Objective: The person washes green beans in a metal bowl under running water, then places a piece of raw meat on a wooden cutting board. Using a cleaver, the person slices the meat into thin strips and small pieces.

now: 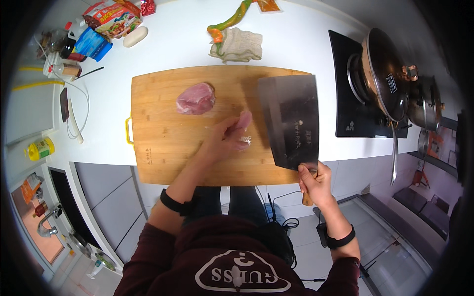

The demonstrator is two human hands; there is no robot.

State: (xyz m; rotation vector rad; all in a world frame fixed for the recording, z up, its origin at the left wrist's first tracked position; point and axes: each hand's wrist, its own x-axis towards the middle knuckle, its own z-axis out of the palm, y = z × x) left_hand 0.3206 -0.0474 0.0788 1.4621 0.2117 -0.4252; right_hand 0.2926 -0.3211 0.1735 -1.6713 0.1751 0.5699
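Note:
A chunk of raw pink meat (196,98) lies on the bamboo cutting board (166,140), left of its middle. My left hand (224,138), slightly blurred, holds a smaller piece of raw meat (244,120) above the board. Just below that piece, a small shiny, clear bit, its kind not certain, shows at my fingers. My right hand (315,181) grips the wooden handle of a wide cleaver (290,118) near the board's right edge. The broad dark blade points away from me, its flat side facing up, apart from the meat.
A folded cloth (237,44) with a green-orange pepper (233,18) lies behind the board. On the right, a lidded wok (385,74) stands on the black cooktop (342,111), its long metal handle reaching towards me. Packets, bottles and a white cable (88,100) are on the left.

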